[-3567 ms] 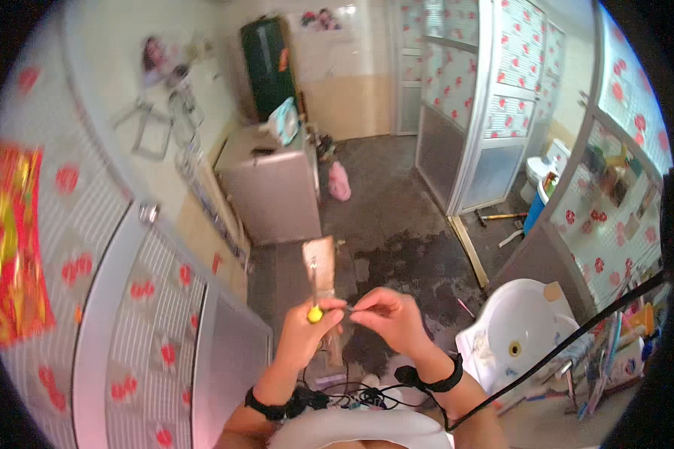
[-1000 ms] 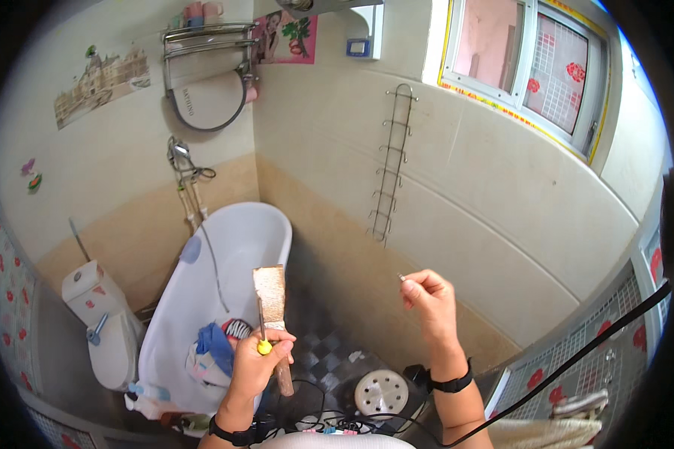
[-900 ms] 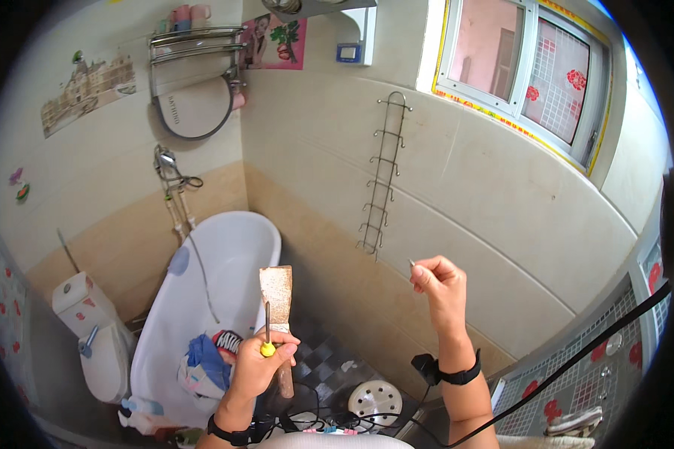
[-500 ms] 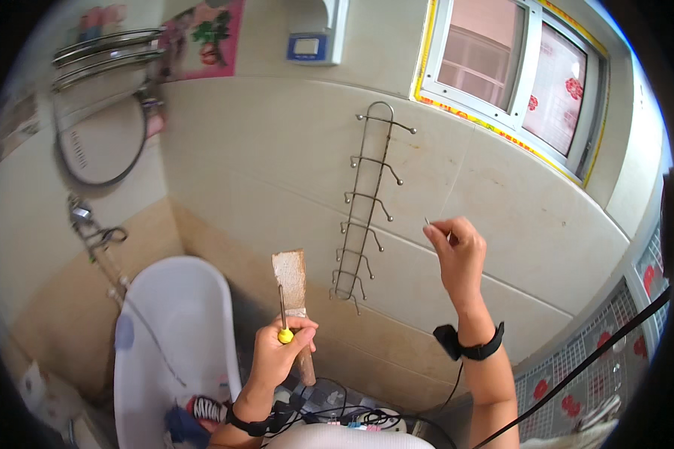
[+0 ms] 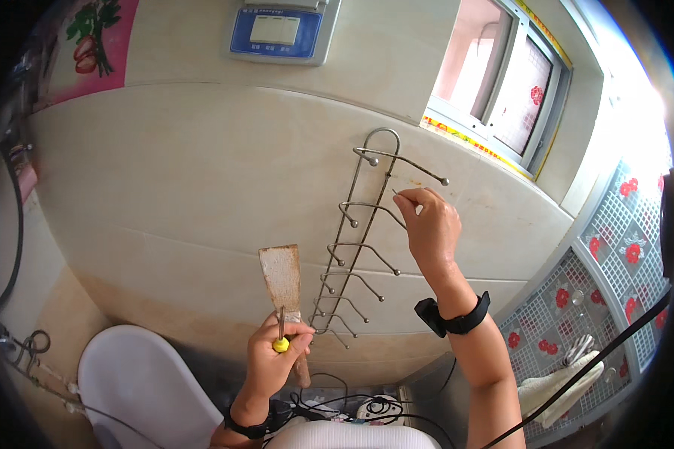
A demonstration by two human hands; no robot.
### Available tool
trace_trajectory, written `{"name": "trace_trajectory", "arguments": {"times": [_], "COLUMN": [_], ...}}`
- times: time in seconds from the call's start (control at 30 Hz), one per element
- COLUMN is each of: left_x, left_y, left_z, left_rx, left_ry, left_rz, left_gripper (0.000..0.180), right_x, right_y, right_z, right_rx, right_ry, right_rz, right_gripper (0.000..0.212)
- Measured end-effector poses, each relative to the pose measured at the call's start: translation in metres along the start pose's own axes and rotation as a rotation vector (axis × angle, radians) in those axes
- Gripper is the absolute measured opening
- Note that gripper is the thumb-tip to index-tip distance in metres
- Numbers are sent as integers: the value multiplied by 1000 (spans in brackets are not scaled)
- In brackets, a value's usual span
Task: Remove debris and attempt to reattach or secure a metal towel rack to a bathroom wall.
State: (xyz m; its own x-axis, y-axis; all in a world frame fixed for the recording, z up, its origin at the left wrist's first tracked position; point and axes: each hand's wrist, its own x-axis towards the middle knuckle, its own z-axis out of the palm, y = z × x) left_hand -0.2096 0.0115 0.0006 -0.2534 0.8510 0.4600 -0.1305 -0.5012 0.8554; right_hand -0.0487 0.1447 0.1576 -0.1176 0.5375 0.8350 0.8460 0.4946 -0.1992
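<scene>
My left hand (image 5: 266, 363) is closed round a putty knife (image 5: 281, 277) and a screwdriver (image 5: 280, 345) with a yellow handle end. The worn, whitish blade points up, and the screwdriver's metal shaft stands upright in front of it. In a pinch, my right hand (image 5: 434, 232) holds a thin, pin-like piece (image 5: 395, 191), too small to name surely. Just left of these fingertips is a tall metal hook rack (image 5: 363, 203) against the tiled wall, with ball-tipped hooks in several rows. The pinched piece is close to the rack's upper right bar; I cannot tell if they touch.
Above right is a sliding window (image 5: 494, 67). A blue-and-white box (image 5: 277, 30) is mounted high on the wall. Low on the left stands a white tub (image 5: 142, 367). Black cables (image 5: 344, 408) tangle below my hands. A flowered panel (image 5: 562, 299) and a towel (image 5: 562, 389) are at right.
The view has come closer to the wall and shifted right. My right hand has moved up and left, bringing the small piece beside the rack's upper part. My left hand keeps both tools.
</scene>
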Motion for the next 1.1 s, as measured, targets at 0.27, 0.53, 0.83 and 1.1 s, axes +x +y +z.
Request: {"name": "trace_trajectory", "arguments": {"times": [0.27, 0.53, 0.83, 1.1], "left_x": [20, 41, 52, 54], "left_y": [-4, -12, -19, -20], "left_z": [-16, -22, -33, -38], "left_rx": [-103, -127, -106, -164], "left_ry": [-99, -195, -233, -227], "left_rz": [5, 27, 32, 50], "left_gripper": [4, 5, 6, 7], "right_x": [13, 19, 22, 17], "right_y": [-9, -12, -25, -7], "right_z": [8, 16, 18, 19], "right_rx": [-139, -168, -160, -197], "right_ry": [22, 31, -36, 18], "right_rz": [47, 46, 169, 47], "right_gripper": [14, 16, 14, 12]}}
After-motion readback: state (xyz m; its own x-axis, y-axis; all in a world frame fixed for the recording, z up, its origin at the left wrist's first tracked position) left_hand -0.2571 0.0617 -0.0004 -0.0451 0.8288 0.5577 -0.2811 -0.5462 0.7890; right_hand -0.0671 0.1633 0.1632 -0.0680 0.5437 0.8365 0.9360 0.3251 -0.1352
